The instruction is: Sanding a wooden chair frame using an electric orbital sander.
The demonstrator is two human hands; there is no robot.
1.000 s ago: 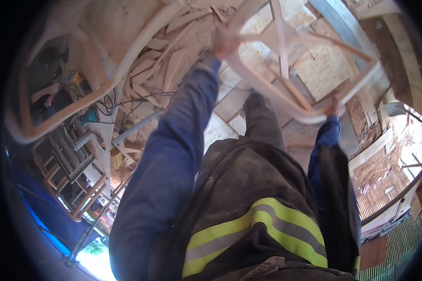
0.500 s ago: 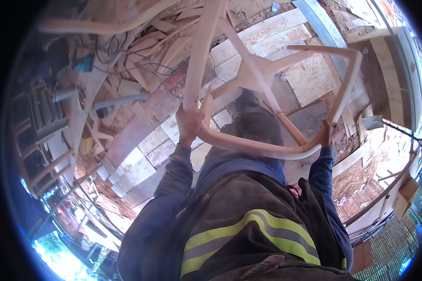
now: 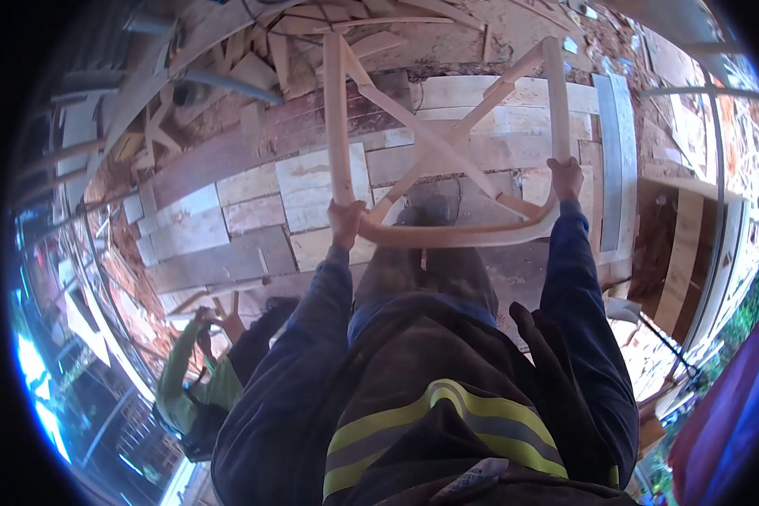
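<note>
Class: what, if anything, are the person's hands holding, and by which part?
A pale wooden frame: left hand and right hand each grip a corner of its curved near edge.

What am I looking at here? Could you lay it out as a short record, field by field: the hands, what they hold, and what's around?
Left hand: left hand gripped on one leg of the wooden chair frame
Right hand: right hand gripped on the opposite leg
Object held: pale bare-wood frame with crossed braces and a curved rail, held out in front of the body
Clothing: dark blue sleeves, dark vest with yellow reflective stripe
Underfoot: plank floor of mixed boards
Nearby: another person in a green top at lower left; wood offcuts piled beyond
</note>
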